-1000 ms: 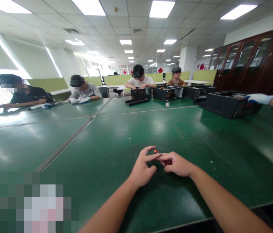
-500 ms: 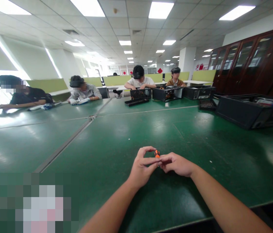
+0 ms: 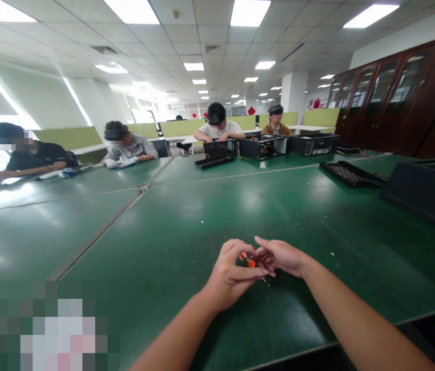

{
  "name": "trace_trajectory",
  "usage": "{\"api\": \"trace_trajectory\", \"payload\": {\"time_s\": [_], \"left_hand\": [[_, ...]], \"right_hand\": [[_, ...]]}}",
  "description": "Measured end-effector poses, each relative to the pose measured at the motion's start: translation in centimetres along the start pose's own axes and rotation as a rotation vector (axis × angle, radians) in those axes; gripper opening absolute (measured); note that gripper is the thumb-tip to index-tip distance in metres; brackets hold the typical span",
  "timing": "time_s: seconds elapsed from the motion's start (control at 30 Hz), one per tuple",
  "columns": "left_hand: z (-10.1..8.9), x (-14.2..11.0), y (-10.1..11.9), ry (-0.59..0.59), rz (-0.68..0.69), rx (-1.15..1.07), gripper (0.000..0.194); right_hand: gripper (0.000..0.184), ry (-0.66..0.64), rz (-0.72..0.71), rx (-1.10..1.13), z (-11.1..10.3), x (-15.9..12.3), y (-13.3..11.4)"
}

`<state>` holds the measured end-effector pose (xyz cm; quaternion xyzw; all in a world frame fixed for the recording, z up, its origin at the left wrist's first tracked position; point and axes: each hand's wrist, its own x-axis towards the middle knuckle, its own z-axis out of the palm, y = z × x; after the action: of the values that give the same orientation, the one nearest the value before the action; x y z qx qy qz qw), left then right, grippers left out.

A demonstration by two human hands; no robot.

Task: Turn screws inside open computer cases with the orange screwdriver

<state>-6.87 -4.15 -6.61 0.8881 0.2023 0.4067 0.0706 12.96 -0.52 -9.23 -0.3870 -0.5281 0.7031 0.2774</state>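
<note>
Operator, your left hand (image 3: 227, 275) and right hand (image 3: 284, 256) are bare. Your left forearm (image 3: 178, 330) and right forearm (image 3: 352, 309) are likewise bare, from the wrists to where the view cuts them off. Both forearms are slender, narrowing at the wrists, and their surface looks smooth and even. Your fingers look slim. Your nails and finer skin markings are too small to assess.

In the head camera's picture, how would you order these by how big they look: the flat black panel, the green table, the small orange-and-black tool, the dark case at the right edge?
1. green table
2. dark case, partly out of view
3. flat black panel
4. orange-and-black tool, partly hidden by fingers
</note>
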Motion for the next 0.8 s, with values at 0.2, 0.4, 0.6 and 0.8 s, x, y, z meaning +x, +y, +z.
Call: {"api": "trace_trajectory", "payload": {"time_s": [0.2,0.4,0.6,0.8], "left_hand": [[0.2,-0.2,0.6,-0.079,0.026,0.075,0.019],[0.6,-0.2,0.7,-0.211,0.058,0.117,0.022],[1.1,-0.2,0.4,-0.352,-0.176,0.199,0.029],[1.0,-0.1,-0.7,-0.242,-0.618,-0.121,0.023]], "right_hand": [[0.059,0.015,0.025,-0.044,0.2,-0.3,0.0],[0.041,-0.006,-0.019,-0.065,0.5,-0.4,0.1],[0.022,0.066,-0.242,0.090,0.3,-0.6,-0.5],[0.027,0.037,-0.405,0.065,1.0,-1.0,-1.0]]}}
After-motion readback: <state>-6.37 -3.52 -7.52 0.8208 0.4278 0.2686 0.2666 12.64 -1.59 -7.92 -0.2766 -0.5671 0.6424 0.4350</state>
